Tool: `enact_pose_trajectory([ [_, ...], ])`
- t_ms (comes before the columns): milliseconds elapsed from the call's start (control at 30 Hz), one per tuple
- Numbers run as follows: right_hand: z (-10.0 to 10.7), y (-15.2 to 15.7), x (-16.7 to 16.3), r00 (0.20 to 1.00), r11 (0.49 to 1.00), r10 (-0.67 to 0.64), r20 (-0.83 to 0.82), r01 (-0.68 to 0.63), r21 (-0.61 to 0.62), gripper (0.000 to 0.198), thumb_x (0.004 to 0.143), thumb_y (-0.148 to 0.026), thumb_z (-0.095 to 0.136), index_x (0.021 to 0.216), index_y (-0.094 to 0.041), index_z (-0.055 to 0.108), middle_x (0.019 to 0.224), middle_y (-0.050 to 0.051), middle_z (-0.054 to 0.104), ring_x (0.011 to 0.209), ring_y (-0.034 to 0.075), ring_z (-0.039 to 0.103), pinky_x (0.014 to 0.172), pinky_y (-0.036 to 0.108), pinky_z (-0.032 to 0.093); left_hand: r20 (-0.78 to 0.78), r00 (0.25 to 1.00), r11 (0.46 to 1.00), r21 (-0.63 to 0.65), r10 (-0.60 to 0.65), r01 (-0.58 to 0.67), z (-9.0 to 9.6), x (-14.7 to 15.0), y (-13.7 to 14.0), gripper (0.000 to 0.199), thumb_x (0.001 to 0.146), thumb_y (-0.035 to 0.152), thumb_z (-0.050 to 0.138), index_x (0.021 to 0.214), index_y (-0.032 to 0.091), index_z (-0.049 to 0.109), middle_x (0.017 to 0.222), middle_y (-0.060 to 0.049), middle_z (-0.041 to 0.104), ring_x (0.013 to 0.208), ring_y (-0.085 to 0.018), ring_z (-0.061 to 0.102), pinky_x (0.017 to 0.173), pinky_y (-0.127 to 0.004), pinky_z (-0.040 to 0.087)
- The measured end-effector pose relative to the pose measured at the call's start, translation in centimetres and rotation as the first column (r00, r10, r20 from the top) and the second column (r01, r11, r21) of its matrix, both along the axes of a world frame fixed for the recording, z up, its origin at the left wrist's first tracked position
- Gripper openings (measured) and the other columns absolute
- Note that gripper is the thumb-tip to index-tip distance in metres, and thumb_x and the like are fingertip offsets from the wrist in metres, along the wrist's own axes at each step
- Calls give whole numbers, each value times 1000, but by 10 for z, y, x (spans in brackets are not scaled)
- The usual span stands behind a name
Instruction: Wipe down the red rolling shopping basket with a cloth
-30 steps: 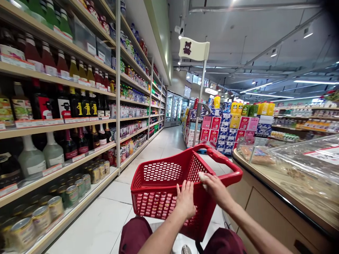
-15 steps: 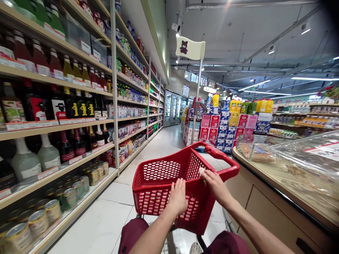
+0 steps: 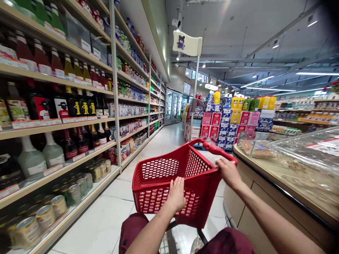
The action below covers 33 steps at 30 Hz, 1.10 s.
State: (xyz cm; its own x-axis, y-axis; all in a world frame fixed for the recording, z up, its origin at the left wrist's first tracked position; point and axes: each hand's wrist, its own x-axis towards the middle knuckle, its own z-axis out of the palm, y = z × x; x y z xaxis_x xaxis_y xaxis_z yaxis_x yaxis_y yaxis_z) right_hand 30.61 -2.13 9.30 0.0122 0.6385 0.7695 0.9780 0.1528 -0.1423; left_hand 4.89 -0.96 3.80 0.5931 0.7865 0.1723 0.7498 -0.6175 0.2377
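Note:
A red plastic shopping cart [image 3: 200, 206] with a perforated basket stands in front of my knees, turned slightly to the left. My left hand [image 3: 176, 194] lies flat against the basket's near side, fingers stretched up to the rim. My right hand [image 3: 230, 173] is at the rear corner, its fingers curled over the rim where the handle [image 3: 214, 148] joins the basket. A small white patch shows at its fingertips; I cannot make out what it is. A pole rises behind the cart and carries a cream flag [image 3: 187, 43] with a bear on it.
Shelves [image 3: 103, 150] of bottles and cans line the left side. Close on the right, a curved counter [image 3: 254, 176] holds clear-covered food. Stacked drink boxes [image 3: 225, 127] stand ahead, and a tiled aisle [image 3: 169, 135] leads to glass-door coolers [image 3: 172, 106].
My right hand has slid back along the rim to the handle corner. My left hand stays against the basket's side. The cart has shifted slightly, and the flag appears a little higher and further left.

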Motion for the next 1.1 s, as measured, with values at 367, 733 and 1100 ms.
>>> enact_pose_trajectory([
  [367, -7, -8, 3, 980, 991, -132, 150, 132, 9, 37, 76, -8, 36, 105, -17, 57, 110, 11, 58, 104, 23, 49, 88, 40, 34, -68, 998, 997, 80, 9, -3, -2, 1, -1, 79, 62, 14, 39, 136, 8, 12, 144, -7, 12, 132, -18, 4, 108, -39, 5],
  [733, -1, -8, 21, 974, 974, -211, 88, 202, 104, 34, 75, -6, 35, 99, -16, 59, 103, 11, 60, 95, 22, 52, 82, 37, 37, -105, 993, 989, 141, 47, -32, -2, -1, -2, 80, 58, 7, 38, 135, 7, 15, 143, -8, 16, 132, -18, 7, 108, -40, 10],
  [1100, -23, -24, 30, 995, 935, -100, 7, 91, 342, 37, 84, -12, 31, 113, -19, 53, 117, 10, 52, 110, 23, 44, 90, 42, 38, -100, 992, 946, 321, 80, -44, -17, -4, 1, 78, 59, 4, 36, 134, 9, 17, 143, -8, 16, 131, -18, 7, 107, -41, 13],
])
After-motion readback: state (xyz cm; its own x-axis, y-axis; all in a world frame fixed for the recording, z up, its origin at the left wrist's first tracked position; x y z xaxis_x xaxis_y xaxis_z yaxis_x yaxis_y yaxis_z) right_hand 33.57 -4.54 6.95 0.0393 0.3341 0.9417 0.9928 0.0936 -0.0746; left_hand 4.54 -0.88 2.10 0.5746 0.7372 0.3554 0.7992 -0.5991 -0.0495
